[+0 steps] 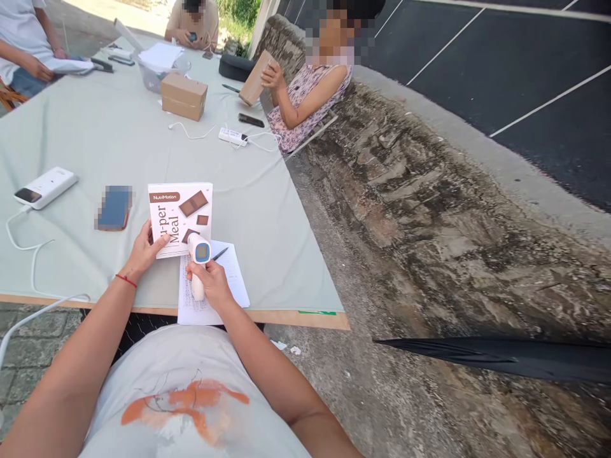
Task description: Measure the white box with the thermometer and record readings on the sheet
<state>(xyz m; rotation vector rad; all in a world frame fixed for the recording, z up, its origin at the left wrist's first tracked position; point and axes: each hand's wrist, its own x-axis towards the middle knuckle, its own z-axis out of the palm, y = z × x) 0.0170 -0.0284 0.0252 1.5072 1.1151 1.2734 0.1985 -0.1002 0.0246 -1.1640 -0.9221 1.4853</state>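
Cloth-covered table (pixel 267 216), clear tub (pixel 149 79) holding papers (pixel 160 56), left hand (pixel 144 249) gripping white carton (pixel 184 213), right hand (pixel 213 283) clasping thermometer (pixel 200 257)

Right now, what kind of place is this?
Probably somewhere outdoors, maybe a yard: the cloth-covered table stands beside a rough, weathered wall, and sunlit green plants show beyond the table's far end.
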